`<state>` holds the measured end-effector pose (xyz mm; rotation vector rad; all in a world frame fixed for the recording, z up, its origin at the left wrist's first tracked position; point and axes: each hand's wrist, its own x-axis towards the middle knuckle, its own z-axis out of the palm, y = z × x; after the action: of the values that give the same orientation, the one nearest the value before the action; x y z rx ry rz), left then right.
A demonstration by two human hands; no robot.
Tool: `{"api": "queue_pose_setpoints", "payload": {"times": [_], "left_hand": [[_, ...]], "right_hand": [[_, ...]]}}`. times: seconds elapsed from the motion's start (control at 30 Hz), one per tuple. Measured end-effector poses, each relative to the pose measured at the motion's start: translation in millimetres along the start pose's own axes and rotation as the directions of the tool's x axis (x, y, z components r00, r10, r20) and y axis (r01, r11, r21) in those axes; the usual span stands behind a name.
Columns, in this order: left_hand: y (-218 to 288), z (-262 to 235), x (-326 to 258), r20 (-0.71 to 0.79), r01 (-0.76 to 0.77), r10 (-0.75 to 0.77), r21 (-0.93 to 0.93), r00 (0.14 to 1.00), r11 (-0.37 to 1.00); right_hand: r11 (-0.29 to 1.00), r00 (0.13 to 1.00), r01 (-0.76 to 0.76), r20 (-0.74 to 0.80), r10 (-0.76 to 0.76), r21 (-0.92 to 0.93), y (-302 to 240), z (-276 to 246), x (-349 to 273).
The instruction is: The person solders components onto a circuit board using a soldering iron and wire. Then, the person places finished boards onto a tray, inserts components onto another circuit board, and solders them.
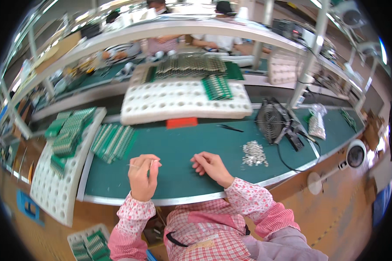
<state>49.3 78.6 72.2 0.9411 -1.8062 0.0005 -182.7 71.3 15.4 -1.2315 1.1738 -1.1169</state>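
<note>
My left hand (143, 177) is raised over the near edge of the green work mat (178, 145), its fingers pinched together. A thin pale sliver sticks out beside them, too small to name. To its right, my right hand (212, 167) hovers above the mat with loosely bent fingers a little apart and nothing visible in them. A row of green circuit boards (113, 142) lies beyond my left hand. Right of my right hand is a loose pile of small silvery metal parts (254, 153). Black tweezers (230, 128) rest farther back.
A white foam tray (148, 102) bearing stacked boards stands at the back, with a red block (181, 122) at its front. Another foam tray (59, 191) with boards leans at left. A black fan (271, 122) and a bag of parts (316, 124) stand at right. A shelf (174, 29) crosses above.
</note>
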Motion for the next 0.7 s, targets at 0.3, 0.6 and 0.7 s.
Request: {"api": "queue_pose_setpoints", "payload": {"times": [0.3, 0.6, 0.7], "left_hand": [[-38.6, 137.8, 6.4, 0.229, 0.025, -0.005, -0.085, 0.973, 0.996], [-43.4, 134.1, 13.7, 0.267, 0.198, -0.154, -0.146, 0.951, 0.969], [-45.4, 134.6, 13.2, 0.323, 0.196, -0.14, -0.148, 0.936, 0.969]], "right_hand": [[0.729, 0.73, 0.13, -0.433, -0.529, -0.672, -66.1, -96.4, 126.8], [0.549, 0.743, -0.195, -0.488, -0.458, -0.813, -76.9, -110.9, 180.4], [0.546, 0.761, -0.204, -0.483, -0.434, -0.812, -81.6, -109.0, 181.3]]}}
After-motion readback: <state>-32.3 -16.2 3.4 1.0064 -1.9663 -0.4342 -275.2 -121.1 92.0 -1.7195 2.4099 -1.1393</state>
